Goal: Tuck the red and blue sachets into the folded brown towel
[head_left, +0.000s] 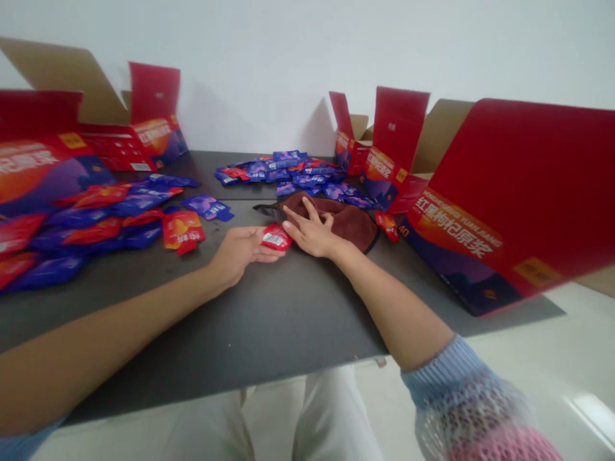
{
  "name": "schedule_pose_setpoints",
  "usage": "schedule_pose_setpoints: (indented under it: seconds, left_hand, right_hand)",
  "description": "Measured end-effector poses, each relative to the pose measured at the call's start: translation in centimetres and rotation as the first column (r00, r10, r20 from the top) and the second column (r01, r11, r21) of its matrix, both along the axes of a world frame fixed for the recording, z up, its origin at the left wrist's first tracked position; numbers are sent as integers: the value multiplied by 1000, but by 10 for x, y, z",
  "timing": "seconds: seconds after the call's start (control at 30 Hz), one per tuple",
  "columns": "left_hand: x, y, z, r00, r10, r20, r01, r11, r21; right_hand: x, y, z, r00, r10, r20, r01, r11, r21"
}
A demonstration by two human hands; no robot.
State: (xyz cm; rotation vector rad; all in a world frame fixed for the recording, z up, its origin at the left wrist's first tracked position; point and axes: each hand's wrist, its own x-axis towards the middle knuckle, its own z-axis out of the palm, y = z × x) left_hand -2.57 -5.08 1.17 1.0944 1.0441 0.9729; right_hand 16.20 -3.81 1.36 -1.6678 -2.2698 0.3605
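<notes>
My left hand (pixel 244 250) grips a small red sachet (pixel 276 237), which has a white barcode label facing up. Just to the right, my right hand (pixel 311 229) lies over a dark brown cloth item with a black edge (pixel 353 224), fingers spread. Its thumb comes close to the sachet's right end; whether they touch I cannot tell. Part of the brown cloth is hidden under this hand. Another red sachet (pixel 387 226) lies at the cloth's right side. Left of my left hand are an orange-red sachet (pixel 182 229) and a blue-purple one (pixel 206 207).
Blue and red sachets form a heap (pixel 110 214) at left and another pile (pixel 293 169) at the back. Open red cartons stand at left (pixel 158 137) and right (pixel 384 169), with a large one (pixel 480 218) nearest. The grey table (pixel 269 320) ends before my knees.
</notes>
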Motion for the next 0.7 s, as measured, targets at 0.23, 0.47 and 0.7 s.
schedule_pose_setpoints:
  seconds: [0.23, 0.47, 0.7]
  left_hand:
    - [1, 13, -1, 984, 68, 167, -64, 998, -26]
    - [-6, 18, 2, 993, -114, 40, 116, 992, -57]
    - [-5, 17, 3, 984, -175, -38, 172, 983, -67]
  right_hand:
    - [-12, -14, 5, 968, 184, -168, -178, 983, 52]
    - [-14, -9, 0, 956, 279, -93, -258, 947, 190]
    - [6, 6, -1, 993, 114, 15, -115, 989, 94]
